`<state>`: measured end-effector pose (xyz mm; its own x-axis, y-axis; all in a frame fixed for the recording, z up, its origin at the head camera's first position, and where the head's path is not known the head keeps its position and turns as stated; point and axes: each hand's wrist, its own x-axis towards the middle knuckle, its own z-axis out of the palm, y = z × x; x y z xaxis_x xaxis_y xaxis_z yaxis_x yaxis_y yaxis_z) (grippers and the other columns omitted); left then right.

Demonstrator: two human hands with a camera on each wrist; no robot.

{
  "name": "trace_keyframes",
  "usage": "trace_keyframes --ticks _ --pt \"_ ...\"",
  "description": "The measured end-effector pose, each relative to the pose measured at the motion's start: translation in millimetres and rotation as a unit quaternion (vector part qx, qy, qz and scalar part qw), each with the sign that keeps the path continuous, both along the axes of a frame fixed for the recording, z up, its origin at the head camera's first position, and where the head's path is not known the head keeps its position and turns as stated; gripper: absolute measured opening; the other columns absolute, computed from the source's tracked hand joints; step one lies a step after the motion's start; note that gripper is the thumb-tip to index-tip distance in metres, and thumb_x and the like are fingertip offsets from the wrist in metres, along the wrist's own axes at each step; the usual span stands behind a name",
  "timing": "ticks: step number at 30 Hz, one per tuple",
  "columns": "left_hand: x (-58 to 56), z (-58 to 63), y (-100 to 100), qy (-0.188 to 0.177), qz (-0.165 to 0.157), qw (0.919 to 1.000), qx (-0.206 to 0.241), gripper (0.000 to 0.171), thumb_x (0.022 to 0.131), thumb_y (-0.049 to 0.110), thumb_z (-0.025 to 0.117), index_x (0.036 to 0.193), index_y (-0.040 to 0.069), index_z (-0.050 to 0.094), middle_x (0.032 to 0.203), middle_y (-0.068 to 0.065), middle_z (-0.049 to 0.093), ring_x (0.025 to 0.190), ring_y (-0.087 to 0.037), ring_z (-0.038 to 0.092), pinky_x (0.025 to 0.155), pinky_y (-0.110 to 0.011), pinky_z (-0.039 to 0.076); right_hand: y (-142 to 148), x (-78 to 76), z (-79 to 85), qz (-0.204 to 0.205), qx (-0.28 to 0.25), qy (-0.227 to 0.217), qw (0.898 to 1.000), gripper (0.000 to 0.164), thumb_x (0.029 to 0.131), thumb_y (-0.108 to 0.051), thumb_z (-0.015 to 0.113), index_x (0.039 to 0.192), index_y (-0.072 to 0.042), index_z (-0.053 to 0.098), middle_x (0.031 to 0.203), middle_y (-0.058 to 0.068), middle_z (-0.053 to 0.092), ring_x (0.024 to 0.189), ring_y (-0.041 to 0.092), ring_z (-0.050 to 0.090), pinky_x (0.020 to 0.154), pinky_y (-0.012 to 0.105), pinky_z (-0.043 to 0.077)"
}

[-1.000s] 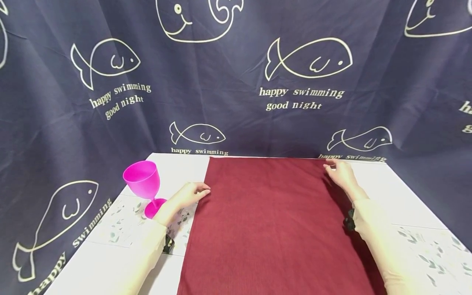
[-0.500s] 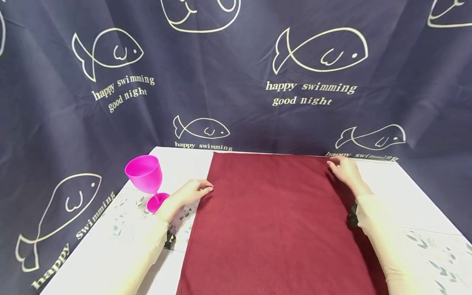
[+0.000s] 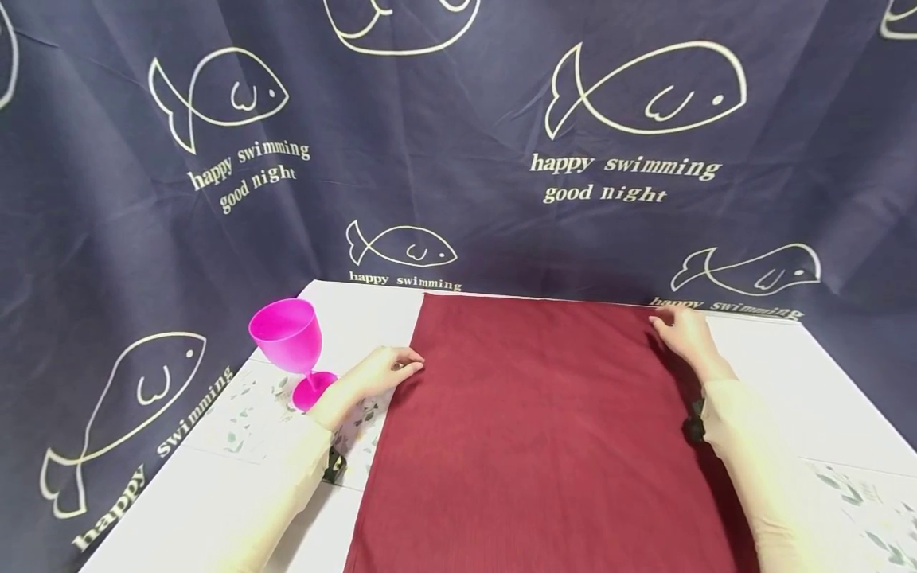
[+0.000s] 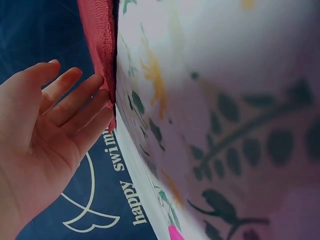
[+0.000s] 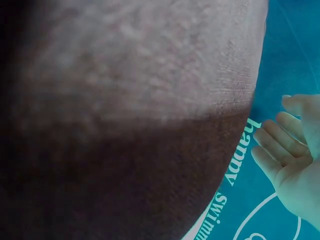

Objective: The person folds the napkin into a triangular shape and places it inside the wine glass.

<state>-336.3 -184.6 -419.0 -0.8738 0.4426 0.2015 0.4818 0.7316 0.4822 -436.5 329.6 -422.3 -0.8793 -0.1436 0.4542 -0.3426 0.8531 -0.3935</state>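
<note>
A dark red cloth [image 3: 530, 430] lies spread flat over the table, its far edge close to the table's back edge. At its left side, my left hand [image 3: 376, 374] has its fingertips right at the cloth's border. In the left wrist view the fingers of that hand [image 4: 55, 135] are loosely extended, tips overlapping the red edge. My right hand [image 3: 688, 338] is at the cloth's far right corner. Relaxed, slightly bent fingers of the right hand [image 5: 295, 155] show in the right wrist view, with nothing in them. A bright pink goblet [image 3: 286, 338] stands upright left of my left hand.
The white table [image 3: 358, 318] has leaf-patterned panels on both sides of the cloth. Behind it and along its left side hangs a dark blue curtain [image 3: 501, 231] with fish drawings and lettering. My left forearm passes close beside the goblet's foot.
The head view has shifted a little, so the scene sits farther right. Both hands keep about the same places at the cloth's edges, and the cloth and goblet stay put.
</note>
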Motion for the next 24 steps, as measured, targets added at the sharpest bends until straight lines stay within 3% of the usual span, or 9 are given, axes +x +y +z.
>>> trace_keyframes --ticks 18,24 --pt "-0.3 -7.4 2.5 0.011 -0.006 0.9997 -0.020 0.016 0.091 0.016 0.059 0.098 0.005 0.069 0.094 -0.005 0.072 0.091 -0.016 0.065 0.084 -0.035 0.051 0.3 -6.8 -6.8 0.012 0.023 -0.009 1.000 0.031 0.087 -0.009 0.057 0.108 0.014 0.058 0.102 0.036 0.059 0.099 0.053 0.053 0.087 0.058 0.040" --pt "-3.8 -7.6 0.6 0.019 -0.005 0.9996 -0.022 0.016 0.091 0.016 0.060 0.097 0.005 0.070 0.093 -0.005 0.072 0.092 -0.018 0.066 0.085 -0.036 0.051 1.9 -6.7 -7.1 0.003 0.044 -0.046 0.998 0.038 0.088 -0.011 0.054 0.115 0.015 0.052 0.108 0.039 0.056 0.105 0.056 0.048 0.091 0.060 0.039"
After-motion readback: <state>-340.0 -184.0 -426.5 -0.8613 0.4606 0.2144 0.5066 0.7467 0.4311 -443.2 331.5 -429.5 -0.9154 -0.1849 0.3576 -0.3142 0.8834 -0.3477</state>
